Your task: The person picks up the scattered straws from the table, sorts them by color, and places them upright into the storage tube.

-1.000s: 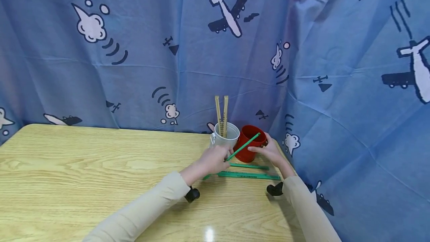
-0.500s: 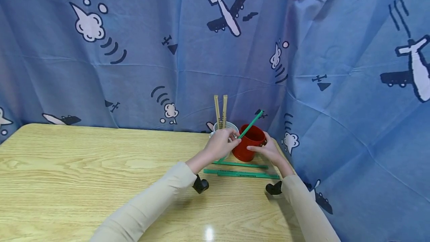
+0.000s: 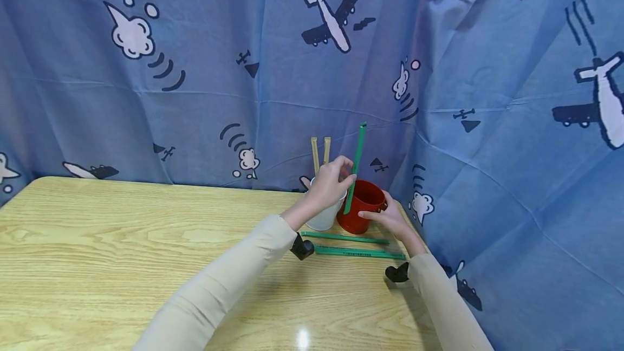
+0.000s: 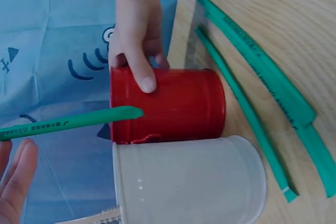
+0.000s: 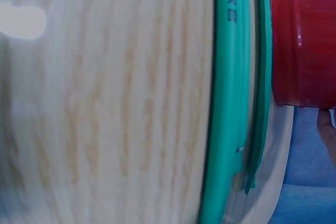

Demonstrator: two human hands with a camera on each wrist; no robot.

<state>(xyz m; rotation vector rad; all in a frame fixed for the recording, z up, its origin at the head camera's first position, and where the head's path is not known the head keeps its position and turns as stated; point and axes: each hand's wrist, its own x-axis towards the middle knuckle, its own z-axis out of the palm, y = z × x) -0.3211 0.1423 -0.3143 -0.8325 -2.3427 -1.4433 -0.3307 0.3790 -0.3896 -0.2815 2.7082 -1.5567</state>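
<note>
My left hand (image 3: pixel 329 182) pinches a green wrapped straw (image 3: pixel 359 148) with printing on it. The straw stands nearly upright, its lower end overlapping the near wall of a small red bucket (image 3: pixel 352 222) in the head view. In the left wrist view, the tip of this straw (image 4: pixel 105 117) shows in front of the bucket's side near the rim. From the right, my right hand (image 3: pixel 391 219) grips the red bucket, thumb on its near side. On the table in front lie several more green wrapped straws (image 3: pixel 361 252), roughly parallel to each other.
A white bucket (image 3: pixel 319 220) stands close on the red one's left, with two beige wrapped sticks (image 3: pixel 314 153) upright in it. A blue patterned curtain (image 3: pixel 205 69) hangs behind and along the right of the wooden table (image 3: pixel 122 242).
My left hand has lifted the green straw from near the table up beside the red bucket, and the straw has turned from slanted to nearly upright. My right hand stays at the bucket.
</note>
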